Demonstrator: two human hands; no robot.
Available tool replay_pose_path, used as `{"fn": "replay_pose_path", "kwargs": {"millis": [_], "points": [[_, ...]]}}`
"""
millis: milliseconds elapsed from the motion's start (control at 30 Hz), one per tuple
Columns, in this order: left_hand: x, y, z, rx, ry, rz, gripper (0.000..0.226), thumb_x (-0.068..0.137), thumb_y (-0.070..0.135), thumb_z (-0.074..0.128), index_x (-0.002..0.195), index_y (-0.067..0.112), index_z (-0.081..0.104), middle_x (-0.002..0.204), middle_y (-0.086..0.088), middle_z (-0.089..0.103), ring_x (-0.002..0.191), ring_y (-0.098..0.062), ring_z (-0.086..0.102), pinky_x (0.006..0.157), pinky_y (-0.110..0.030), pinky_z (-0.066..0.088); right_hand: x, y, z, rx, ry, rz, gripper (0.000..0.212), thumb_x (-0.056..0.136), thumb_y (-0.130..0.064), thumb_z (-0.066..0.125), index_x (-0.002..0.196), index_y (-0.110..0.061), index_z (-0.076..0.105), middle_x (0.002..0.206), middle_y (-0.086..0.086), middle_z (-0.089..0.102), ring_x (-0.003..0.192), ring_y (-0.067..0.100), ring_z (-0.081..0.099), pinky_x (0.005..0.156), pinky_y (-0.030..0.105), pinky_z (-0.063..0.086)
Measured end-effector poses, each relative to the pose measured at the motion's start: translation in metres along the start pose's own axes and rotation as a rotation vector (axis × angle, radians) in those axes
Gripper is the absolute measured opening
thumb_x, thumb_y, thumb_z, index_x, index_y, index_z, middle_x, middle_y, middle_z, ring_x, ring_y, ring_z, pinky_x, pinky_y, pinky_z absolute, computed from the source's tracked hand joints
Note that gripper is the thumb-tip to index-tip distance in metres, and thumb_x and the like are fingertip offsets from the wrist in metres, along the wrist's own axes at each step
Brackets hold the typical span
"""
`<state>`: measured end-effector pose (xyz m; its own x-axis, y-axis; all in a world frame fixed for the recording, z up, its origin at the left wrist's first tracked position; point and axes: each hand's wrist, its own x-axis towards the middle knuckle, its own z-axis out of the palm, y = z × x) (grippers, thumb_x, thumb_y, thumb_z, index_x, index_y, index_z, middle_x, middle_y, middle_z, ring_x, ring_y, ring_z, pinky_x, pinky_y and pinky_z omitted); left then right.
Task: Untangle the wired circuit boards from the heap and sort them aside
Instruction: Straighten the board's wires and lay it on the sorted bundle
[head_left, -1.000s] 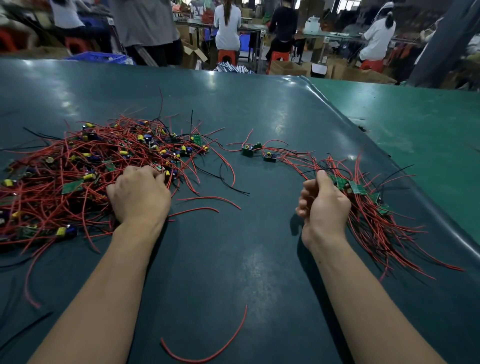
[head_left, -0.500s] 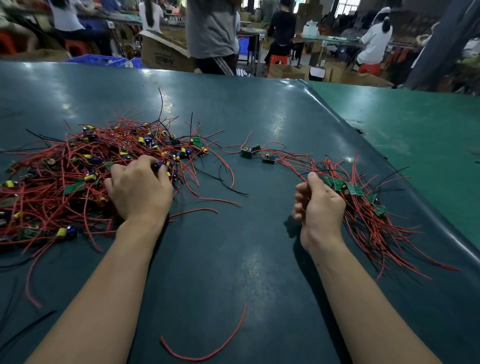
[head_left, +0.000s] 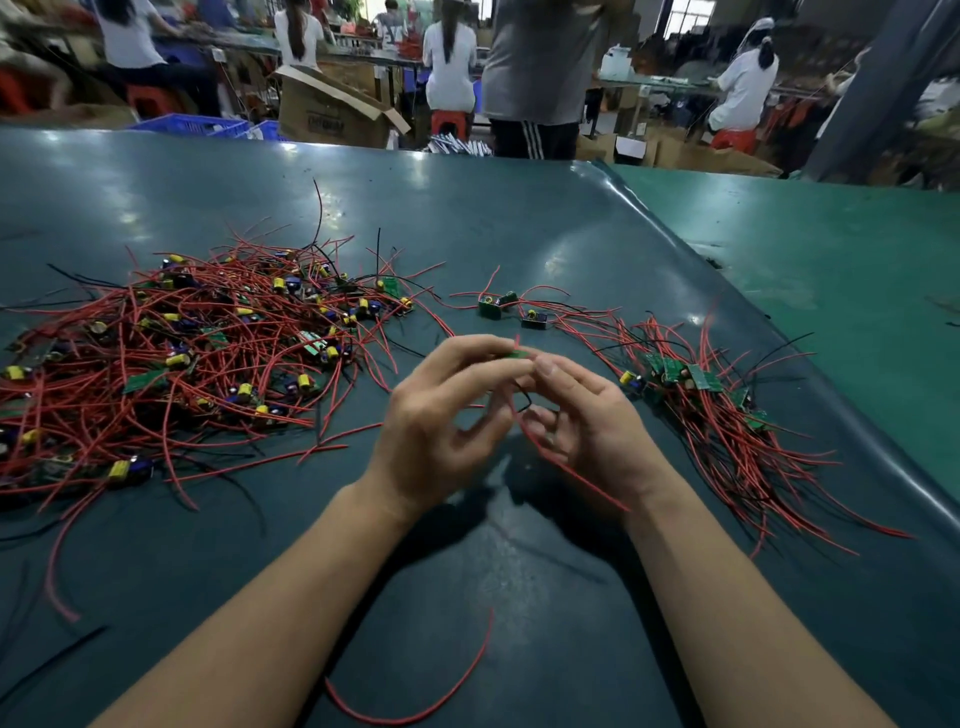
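While both hands meet above the table (head_left: 519, 208), the left hand (head_left: 441, 415) and right hand (head_left: 587, 415) pinch one small board (head_left: 518, 354) between heap (head_left: 182, 353) and sorted pile (head_left: 727, 415); freeing it looks done, so laying it rightward seems next

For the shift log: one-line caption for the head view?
Both hands, left hand and right hand, pinch one wired board between heap and sorted pile.

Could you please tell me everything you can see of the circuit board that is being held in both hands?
The circuit board is small and green, mostly hidden and blurred. The left hand and right hand pinch it at the fingertips, above the table between the two heaps. A red wire trails from it across the right palm toward the wrist; a thin black wire loops below.
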<state>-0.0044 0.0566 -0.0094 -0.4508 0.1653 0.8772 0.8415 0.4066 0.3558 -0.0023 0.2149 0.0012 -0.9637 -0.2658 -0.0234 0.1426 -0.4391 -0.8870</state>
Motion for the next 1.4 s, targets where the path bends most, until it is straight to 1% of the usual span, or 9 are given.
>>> {"fn": "replay_pose_path", "kwargs": {"millis": [100,200,400,533,667,900,1033,1133,1400], "points": [[-0.003,-0.004,-0.001,-0.060,0.135,-0.296,0.021,0.084,-0.004,0.069,0.101,0.006,0.073,0.100,-0.004,0.073,0.090,-0.017,0.069,0.084,-0.031,0.054,0.002,0.002,-0.002,-0.085,0.051,-0.002,0.035,0.080,-0.025,0.065,0.113,-0.015,0.069,0.092,0.005,0.071,0.047,0.008,0.048,0.035,0.014,0.031],[0.002,-0.005,0.003,-0.334,0.292,-0.639,0.016,0.088,-0.003,0.066,0.100,0.008,0.070,0.088,-0.003,0.073,0.080,-0.018,0.070,0.077,-0.028,0.056,0.003,0.001,-0.002,-0.052,0.118,0.028,0.036,0.079,-0.030,0.066,0.106,-0.007,0.069,0.095,0.007,0.074,0.046,0.009,0.056,0.028,0.013,0.023],[0.008,-0.014,0.002,-0.710,0.439,-1.019,0.007,0.094,0.005,0.060,0.088,0.009,0.062,0.071,0.000,0.072,0.064,-0.013,0.070,0.062,-0.022,0.056,0.002,0.000,-0.004,-0.174,0.158,0.127,0.035,0.092,-0.039,0.059,0.101,-0.008,0.071,0.093,0.006,0.075,0.051,0.014,0.061,0.032,0.015,0.027],[0.004,-0.010,0.007,-0.610,0.176,-0.982,0.005,0.095,0.010,0.059,0.089,0.010,0.058,0.072,-0.003,0.074,0.063,-0.013,0.070,0.059,-0.024,0.055,0.002,0.004,0.001,-0.219,0.138,0.085,0.022,0.093,-0.027,0.063,0.105,-0.010,0.069,0.085,0.002,0.071,0.051,0.014,0.058,0.037,0.018,0.034],[0.002,-0.010,0.008,-0.449,-0.064,-0.903,0.006,0.093,0.013,0.062,0.089,0.011,0.058,0.074,-0.007,0.074,0.068,-0.016,0.071,0.061,-0.029,0.054,0.005,0.004,0.000,-0.211,0.245,-0.038,0.011,0.091,-0.012,0.065,0.098,-0.009,0.073,0.077,0.002,0.070,0.048,0.012,0.054,0.038,0.018,0.035],[0.007,-0.014,0.010,-0.590,0.097,-0.990,0.008,0.099,0.010,0.051,0.092,0.010,0.047,0.066,-0.001,0.072,0.055,-0.010,0.063,0.054,-0.019,0.048,0.011,0.007,-0.001,-0.165,0.413,-0.127,0.003,0.085,-0.009,0.072,0.087,-0.006,0.073,0.070,0.005,0.071,0.049,0.012,0.060,0.038,0.018,0.039],[0.007,-0.012,0.008,-0.583,0.018,-0.960,0.023,0.083,0.027,0.069,0.098,0.010,0.061,0.071,0.000,0.073,0.058,-0.009,0.064,0.057,-0.018,0.050,0.010,0.007,-0.001,-0.206,0.321,-0.125,0.011,0.091,-0.010,0.065,0.090,-0.015,0.075,0.081,0.003,0.075,0.059,0.014,0.066,0.041,0.018,0.043],[0.008,-0.011,0.009,-0.488,-0.048,-0.893,0.021,0.080,0.014,0.076,0.097,0.006,0.068,0.076,-0.001,0.074,0.061,-0.008,0.066,0.060,-0.017,0.050,0.009,0.007,0.001,-0.232,0.291,-0.134,0.016,0.094,-0.012,0.060,0.092,-0.018,0.075,0.083,0.002,0.075,0.061,0.011,0.066,0.041,0.017,0.043],[0.008,-0.009,0.010,-0.549,0.038,-0.872,0.013,0.081,0.001,0.074,0.091,0.000,0.067,0.072,-0.006,0.073,0.065,-0.014,0.068,0.064,-0.020,0.053,0.012,0.010,0.003,-0.307,0.458,-0.272,0.014,0.090,-0.015,0.069,0.078,-0.016,0.076,0.073,0.002,0.073,0.053,0.008,0.056,0.039,0.019,0.038]]}}
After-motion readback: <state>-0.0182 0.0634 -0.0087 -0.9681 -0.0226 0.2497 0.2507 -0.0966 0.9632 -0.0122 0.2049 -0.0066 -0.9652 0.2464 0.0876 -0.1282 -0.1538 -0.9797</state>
